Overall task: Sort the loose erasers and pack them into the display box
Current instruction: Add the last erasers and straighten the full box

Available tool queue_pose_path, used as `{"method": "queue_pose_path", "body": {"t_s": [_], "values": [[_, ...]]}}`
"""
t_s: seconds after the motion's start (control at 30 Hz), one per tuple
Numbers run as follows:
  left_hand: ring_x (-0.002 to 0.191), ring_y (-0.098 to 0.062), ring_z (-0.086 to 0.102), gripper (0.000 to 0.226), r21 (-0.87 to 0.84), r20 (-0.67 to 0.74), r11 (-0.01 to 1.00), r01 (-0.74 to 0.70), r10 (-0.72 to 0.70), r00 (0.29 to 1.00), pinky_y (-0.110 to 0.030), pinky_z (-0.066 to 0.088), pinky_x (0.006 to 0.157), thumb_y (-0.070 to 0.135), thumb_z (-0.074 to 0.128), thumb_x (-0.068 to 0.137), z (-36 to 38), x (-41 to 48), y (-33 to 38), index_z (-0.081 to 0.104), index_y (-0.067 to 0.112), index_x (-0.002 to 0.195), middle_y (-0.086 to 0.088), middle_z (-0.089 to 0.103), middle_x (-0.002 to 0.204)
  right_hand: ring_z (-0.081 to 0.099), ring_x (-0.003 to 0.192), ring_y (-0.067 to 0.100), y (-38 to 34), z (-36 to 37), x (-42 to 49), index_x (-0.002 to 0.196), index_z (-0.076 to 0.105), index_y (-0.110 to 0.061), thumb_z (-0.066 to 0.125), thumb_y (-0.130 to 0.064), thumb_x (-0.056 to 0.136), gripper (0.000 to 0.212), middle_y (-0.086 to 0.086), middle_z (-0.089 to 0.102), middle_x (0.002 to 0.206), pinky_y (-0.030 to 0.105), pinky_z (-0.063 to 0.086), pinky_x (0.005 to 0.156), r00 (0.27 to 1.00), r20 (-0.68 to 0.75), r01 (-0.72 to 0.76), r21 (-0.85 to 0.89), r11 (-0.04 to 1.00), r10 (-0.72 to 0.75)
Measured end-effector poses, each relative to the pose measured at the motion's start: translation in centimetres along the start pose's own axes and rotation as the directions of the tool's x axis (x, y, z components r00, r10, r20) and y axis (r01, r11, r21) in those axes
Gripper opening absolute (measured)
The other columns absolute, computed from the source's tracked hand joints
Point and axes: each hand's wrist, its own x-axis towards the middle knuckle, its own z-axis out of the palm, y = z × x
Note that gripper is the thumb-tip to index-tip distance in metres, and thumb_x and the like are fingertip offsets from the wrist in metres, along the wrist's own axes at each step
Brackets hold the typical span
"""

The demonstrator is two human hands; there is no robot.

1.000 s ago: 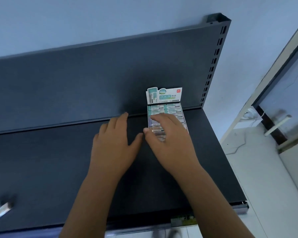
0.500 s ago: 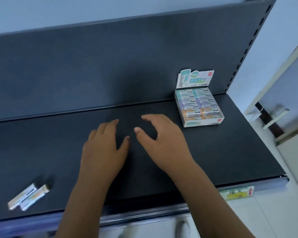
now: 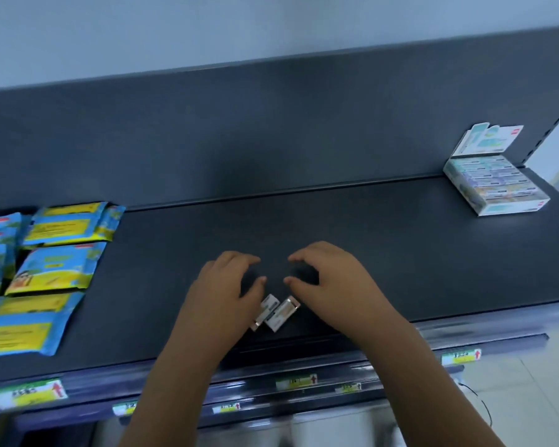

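Both grips, the left grip (image 3: 226,285) and the right grip (image 3: 333,285), hang low over the shelf (image 3: 384,246) with fingers loosely curled and thumbs turned toward each other, pinching nothing. Whether the heel of the left one brushes the nearer eraser cannot be told, since it overlaps it. The loose erasers (image 3: 281,314), two wrapped blocks lying side by side and askew, sit near the shelf's front edge at six o'clock from the gap between the thumbs. The display box (image 3: 510,208) stands well apart at two o'clock, against the back panel at the shelf's right end, its header flap upright and its rows looking close to full. Blue and yellow packets (image 3: 55,269) lie at nine o'clock. The step in hand looks like collecting these two stragglers. The next move calls for drawing the fingers back toward six o'clock, pinching each block by its long sides, carrying them to two o'clock and turning them to match the rows. Blur hides which slot is free.
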Motion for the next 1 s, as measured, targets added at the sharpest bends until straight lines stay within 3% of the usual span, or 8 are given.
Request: {"method": "queue_pose_path", "body": {"t_s": [0.13,0.33,0.47,0.6,0.73,0.87,0.93,1.0], "values": [[0.109,-0.009,0.051,0.025,-0.055,0.068,0.995,-0.087,0.09,0.994,-0.038,0.048,0.094,0.025,0.058,0.095,-0.3,-1.1,-1.3,0.067,0.033,0.116,0.021,0.058,0.117,0.05,0.112,0.012,-1.6,0.6,-0.7,0.12,0.069,-0.031,0.07,-0.039,0.086,0.035,-0.011,0.058,0.113,0.03,0.048,0.094,0.999,-0.018,-0.029,-0.126,0.992,0.027],[0.1,-0.012,0.058,0.05,-0.059,0.106,0.966,-0.251,0.256,0.961,-0.042,0.051,0.085,0.006,0.043,0.068,-0.2,-2.1,-2.3,0.075,0.037,0.089,0.027,0.071,0.107,0.058,0.088,0.01,-2.0,0.7,-2.0,0.098,0.077,-0.043,0.062,-0.02,0.086,0.03,-0.015,0.053,0.086,0.034,0.054,0.08,0.987,0.121,-0.075,-0.214,0.974,0.103],[0.102,-0.012,0.058,0.028,0.077,0.063,0.975,-0.209,0.205,0.977,-0.04,0.051,0.084,0.015,0.058,0.088,-0.2,-2.3,-2.2,0.076,0.035,0.096,0.024,0.066,0.116,0.064,0.085,0.005,-2.5,1.0,-2.5,0.096,0.073,-0.044,0.062,-0.037,0.082,0.019,-0.016,0.067,0.083,0.035,0.057,0.077,0.979,0.136,-0.124,-0.181,0.976,0.149],[0.097,-0.018,0.059,0.022,0.22,-0.063,0.973,-0.073,0.089,0.994,-0.033,0.044,0.074,0.016,0.061,0.089,-1.1,-2.2,-2.8,0.077,0.029,0.095,0.018,0.065,0.116,0.058,0.095,0.012,-3.9,2.1,-2.4,0.101,0.07,-0.037,0.061,-0.045,0.087,0.019,-0.012,0.06,0.092,0.033,0.053,0.077,0.989,0.071,-0.113,-0.232,0.966,0.133],[0.087,-0.02,0.054,0.031,0.165,-0.103,0.986,0.018,-0.001,0.995,-0.032,0.035,0.068,-0.003,0.06,0.075,-1.8,-2.3,-3.6,0.06,0.028,0.083,0.013,0.059,0.092,0.051,0.104,0.014,-4.3,3.4,-2.1,0.098,0.07,-0.035,0.065,-0.021,0.087,0.018,-0.012,0.055,0.1,0.035,0.051,0.079,0.997,0.044,-0.052,-0.267,0.962,0.066],[0.093,-0.016,0.055,0.042,-0.003,-0.048,0.999,0.05,-0.05,0.998,-0.037,0.05,0.077,-0.005,0.058,0.077,-2.6,-2.5,-4.7,0.055,0.028,0.103,0.012,0.058,0.095,0.049,0.107,0.013,-4.4,4.3,-1.9,0.104,0.066,-0.034,0.056,0.003,0.079,0.046,-0.017,0.06,0.104,0.031,0.047,0.088,0.997,0.071,-0.011,-0.144,0.99,0.022],[0.104,-0.018,0.057,0.045,-0.007,-0.053,0.999,0.032,-0.032,0.998,-0.037,0.051,0.087,0.006,0.064,0.084,-2.9,-2.5,-5.6,0.06,0.026,0.123,0.007,0.061,0.113,0.049,0.109,0.014,-4.0,4.3,-1.8,0.117,0.067,-0.031,0.062,-0.005,0.083,0.043,-0.013,0.061,0.111,0.029,0.046,0.092,1.0,0.026,0.0,-0.142,0.99,0.004],[0.102,-0.02,0.054,0.034,0.074,-0.044,0.997,0.009,-0.006,0.999,-0.037,0.05,0.086,0.022,0.069,0.088,-3.2,-2.6,-6.2,0.066,0.025,0.121,0.005,0.06,0.109,0.049,0.108,0.016,-3.7,4.2,-1.7,0.116,0.071,-0.031,0.066,-0.018,0.088,0.03,-0.011,0.059,0.11,0.031,0.047,0.091,1.0,0.005,-0.001,-0.195,0.981,0.002]]}}
